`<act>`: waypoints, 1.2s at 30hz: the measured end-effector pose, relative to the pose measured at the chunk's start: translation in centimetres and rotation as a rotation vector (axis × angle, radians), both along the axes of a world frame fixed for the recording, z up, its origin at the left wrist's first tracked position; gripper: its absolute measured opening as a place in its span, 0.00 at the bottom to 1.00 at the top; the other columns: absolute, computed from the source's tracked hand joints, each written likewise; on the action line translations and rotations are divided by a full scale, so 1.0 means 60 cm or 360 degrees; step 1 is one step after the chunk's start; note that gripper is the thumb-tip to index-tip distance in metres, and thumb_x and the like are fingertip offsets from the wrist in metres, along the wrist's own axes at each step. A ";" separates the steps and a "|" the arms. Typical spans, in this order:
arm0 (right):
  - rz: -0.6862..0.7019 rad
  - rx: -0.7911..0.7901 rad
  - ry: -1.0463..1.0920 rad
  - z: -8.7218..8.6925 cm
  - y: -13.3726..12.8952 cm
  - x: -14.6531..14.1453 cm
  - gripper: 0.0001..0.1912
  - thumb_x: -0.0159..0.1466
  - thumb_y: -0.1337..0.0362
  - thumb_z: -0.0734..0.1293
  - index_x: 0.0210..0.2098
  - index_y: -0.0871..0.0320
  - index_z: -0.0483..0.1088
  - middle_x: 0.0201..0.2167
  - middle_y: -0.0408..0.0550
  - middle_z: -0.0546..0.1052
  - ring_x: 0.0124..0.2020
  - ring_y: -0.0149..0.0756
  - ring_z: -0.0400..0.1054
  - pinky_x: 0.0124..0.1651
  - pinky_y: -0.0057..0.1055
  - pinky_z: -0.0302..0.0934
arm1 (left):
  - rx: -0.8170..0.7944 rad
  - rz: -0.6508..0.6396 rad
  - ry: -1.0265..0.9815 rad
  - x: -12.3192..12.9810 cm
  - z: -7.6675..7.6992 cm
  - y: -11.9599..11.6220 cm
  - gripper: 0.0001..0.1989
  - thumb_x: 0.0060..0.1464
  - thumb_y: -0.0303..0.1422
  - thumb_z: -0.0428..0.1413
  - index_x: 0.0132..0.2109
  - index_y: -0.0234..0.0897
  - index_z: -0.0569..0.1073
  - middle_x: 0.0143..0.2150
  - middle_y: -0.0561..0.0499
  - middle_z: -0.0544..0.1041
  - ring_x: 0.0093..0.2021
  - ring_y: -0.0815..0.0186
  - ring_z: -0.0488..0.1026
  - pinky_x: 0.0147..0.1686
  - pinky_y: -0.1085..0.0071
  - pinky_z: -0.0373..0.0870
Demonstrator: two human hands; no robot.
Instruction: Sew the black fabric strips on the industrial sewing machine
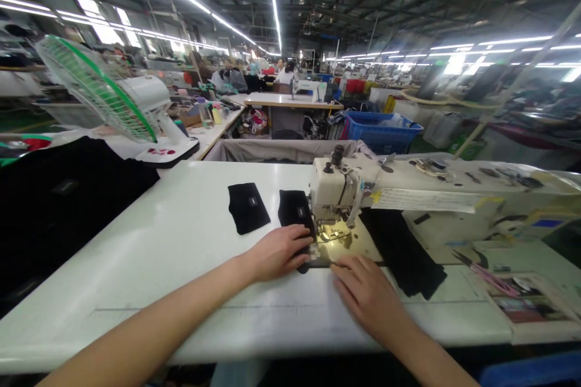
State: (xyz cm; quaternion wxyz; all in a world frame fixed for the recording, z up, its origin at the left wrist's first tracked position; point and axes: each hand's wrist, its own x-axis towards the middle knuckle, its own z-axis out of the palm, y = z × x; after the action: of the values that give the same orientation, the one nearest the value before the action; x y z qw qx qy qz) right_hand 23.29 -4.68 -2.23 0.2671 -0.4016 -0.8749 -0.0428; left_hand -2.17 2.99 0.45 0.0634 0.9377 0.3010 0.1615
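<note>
My left hand [284, 251] lies palm down on a black fabric piece [294, 205] with a small label, its fingers stretched out and slightly apart. That piece is flat on the table, just left of the presser foot of the sewing machine [333, 184]. At the front edge of the lit needle plate [336, 245], my right hand [365, 284] has its fingers bent and close together. What its fingertips hold, if anything, is hidden. A second labelled black piece [247, 207] lies farther left. More black fabric pieces [403, 251] lie under the machine arm.
Pink-handled scissors [492, 278] rest by a small tray [540, 329] at the right. A large black cloth [68, 193] covers the left side, near a green and white fan [104, 87]. Beyond the table [181, 242] stands a blue crate [381, 130].
</note>
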 end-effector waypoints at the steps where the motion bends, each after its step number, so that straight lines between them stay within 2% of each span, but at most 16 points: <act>1: -0.0010 0.0089 -0.0023 0.008 -0.004 0.011 0.12 0.72 0.68 0.58 0.49 0.61 0.71 0.41 0.53 0.75 0.42 0.43 0.68 0.46 0.41 0.62 | -0.0047 0.0048 0.0006 -0.005 0.007 -0.006 0.16 0.68 0.37 0.49 0.55 0.36 0.75 0.55 0.42 0.75 0.53 0.56 0.74 0.54 0.62 0.72; 2: -0.0052 0.0185 -0.0037 0.019 -0.007 0.024 0.12 0.73 0.67 0.58 0.49 0.62 0.71 0.40 0.53 0.75 0.41 0.43 0.68 0.45 0.41 0.61 | -0.0086 0.0161 0.0008 -0.009 0.015 -0.008 0.16 0.69 0.37 0.47 0.53 0.36 0.76 0.53 0.43 0.76 0.50 0.58 0.75 0.52 0.64 0.72; 4: -0.0251 0.0351 -0.0038 0.041 -0.009 0.053 0.11 0.73 0.65 0.59 0.47 0.62 0.72 0.37 0.53 0.75 0.38 0.43 0.67 0.43 0.40 0.60 | -0.0129 0.0621 0.0019 -0.017 0.031 0.002 0.16 0.69 0.35 0.45 0.49 0.36 0.77 0.48 0.43 0.77 0.48 0.58 0.75 0.50 0.65 0.71; 7: -0.0670 0.0438 -0.0062 0.061 -0.002 0.096 0.16 0.73 0.58 0.59 0.46 0.63 0.73 0.38 0.55 0.75 0.38 0.46 0.68 0.42 0.41 0.61 | -0.0176 0.1331 0.0055 -0.022 0.046 0.046 0.14 0.66 0.37 0.51 0.43 0.31 0.77 0.46 0.37 0.76 0.51 0.49 0.73 0.48 0.59 0.70; 9: -0.0845 0.0375 -0.0099 0.057 0.005 0.118 0.22 0.73 0.52 0.57 0.47 0.64 0.74 0.40 0.57 0.75 0.39 0.49 0.69 0.43 0.43 0.63 | -0.0254 0.1490 0.0038 -0.019 0.046 0.079 0.14 0.60 0.40 0.58 0.38 0.29 0.77 0.43 0.33 0.76 0.50 0.44 0.74 0.46 0.57 0.70; 12: -0.0894 0.0188 -0.0123 0.031 0.015 0.136 0.29 0.73 0.47 0.53 0.45 0.64 0.74 0.42 0.58 0.76 0.41 0.50 0.70 0.45 0.45 0.65 | -0.0367 0.1506 -0.0076 -0.007 0.035 0.108 0.10 0.51 0.35 0.65 0.31 0.33 0.74 0.38 0.39 0.77 0.44 0.50 0.76 0.43 0.62 0.70; 16: -0.0890 0.0064 -0.0081 0.007 0.019 0.138 0.27 0.73 0.49 0.54 0.47 0.64 0.74 0.43 0.58 0.76 0.44 0.51 0.71 0.47 0.46 0.66 | -0.0433 0.1532 -0.0385 -0.007 0.037 0.110 0.08 0.54 0.35 0.60 0.32 0.37 0.71 0.31 0.49 0.77 0.34 0.62 0.76 0.34 0.71 0.70; 20: -0.0887 0.0012 0.0011 0.021 0.014 0.135 0.21 0.72 0.54 0.58 0.47 0.64 0.74 0.44 0.58 0.76 0.45 0.50 0.71 0.49 0.45 0.66 | -0.0457 0.1681 -0.0648 -0.057 0.073 0.111 0.11 0.58 0.40 0.54 0.37 0.36 0.69 0.28 0.51 0.74 0.24 0.65 0.71 0.23 0.73 0.66; 22: -0.0900 0.0006 0.0022 0.031 0.010 0.137 0.18 0.71 0.56 0.60 0.47 0.64 0.74 0.44 0.58 0.76 0.46 0.50 0.71 0.50 0.45 0.66 | -0.0418 0.1880 -0.0626 -0.094 0.084 0.119 0.11 0.56 0.40 0.55 0.38 0.36 0.68 0.28 0.51 0.73 0.24 0.64 0.71 0.24 0.72 0.66; 24: -0.0917 0.0005 0.0013 0.038 0.006 0.141 0.16 0.70 0.58 0.62 0.46 0.64 0.74 0.44 0.58 0.76 0.45 0.51 0.71 0.49 0.46 0.66 | -0.0376 0.1963 -0.0511 -0.126 0.078 0.124 0.13 0.51 0.37 0.59 0.40 0.34 0.69 0.29 0.47 0.73 0.30 0.56 0.75 0.28 0.66 0.69; 26: -0.0918 -0.0009 0.0029 0.040 0.001 0.145 0.14 0.70 0.59 0.62 0.43 0.62 0.74 0.42 0.56 0.77 0.44 0.50 0.72 0.48 0.45 0.67 | -0.0134 0.1885 -0.0336 -0.151 0.056 0.122 0.19 0.49 0.38 0.60 0.46 0.33 0.69 0.39 0.39 0.76 0.45 0.41 0.75 0.38 0.55 0.71; 27: -0.0906 -0.0024 0.0057 0.040 -0.001 0.147 0.13 0.70 0.60 0.61 0.41 0.61 0.74 0.41 0.56 0.77 0.43 0.49 0.72 0.48 0.44 0.67 | 0.0097 0.1729 -0.0203 -0.160 0.042 0.119 0.20 0.52 0.39 0.57 0.49 0.33 0.69 0.45 0.34 0.75 0.51 0.36 0.71 0.43 0.50 0.70; 29: -0.0876 -0.0067 0.0161 0.041 -0.004 0.153 0.14 0.71 0.61 0.59 0.39 0.59 0.75 0.40 0.54 0.78 0.42 0.47 0.73 0.47 0.43 0.67 | 0.0337 0.1406 0.0013 -0.174 0.017 0.112 0.19 0.58 0.38 0.49 0.52 0.32 0.70 0.54 0.29 0.73 0.57 0.35 0.69 0.48 0.46 0.69; 31: -0.0867 -0.0115 0.0329 0.044 -0.004 0.161 0.16 0.72 0.60 0.58 0.39 0.58 0.75 0.39 0.53 0.79 0.41 0.46 0.74 0.47 0.42 0.67 | 0.0338 0.1283 0.0179 -0.184 0.005 0.107 0.21 0.61 0.38 0.43 0.51 0.30 0.73 0.57 0.27 0.72 0.56 0.37 0.71 0.49 0.43 0.68; 34: -0.0920 -0.0172 0.0592 0.052 0.002 0.180 0.16 0.71 0.57 0.59 0.38 0.56 0.76 0.39 0.51 0.80 0.41 0.44 0.75 0.46 0.39 0.68 | 0.0433 0.1385 0.0294 -0.177 0.018 0.097 0.23 0.62 0.38 0.44 0.52 0.27 0.74 0.56 0.27 0.74 0.54 0.36 0.72 0.50 0.37 0.66; 36: -0.0964 -0.0206 0.0655 0.059 0.008 0.195 0.16 0.70 0.55 0.61 0.38 0.55 0.77 0.39 0.50 0.81 0.41 0.44 0.76 0.45 0.37 0.69 | 0.0575 0.1285 0.0249 -0.150 0.038 0.080 0.20 0.62 0.37 0.45 0.50 0.28 0.75 0.51 0.32 0.77 0.49 0.41 0.75 0.48 0.44 0.70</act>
State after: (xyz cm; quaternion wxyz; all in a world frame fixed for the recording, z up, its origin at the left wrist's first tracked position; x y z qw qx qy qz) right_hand 34.99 -4.18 1.30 0.3868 -0.6585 -0.6453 0.0172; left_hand -11.16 7.77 2.73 -0.1923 0.7504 0.6138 0.1519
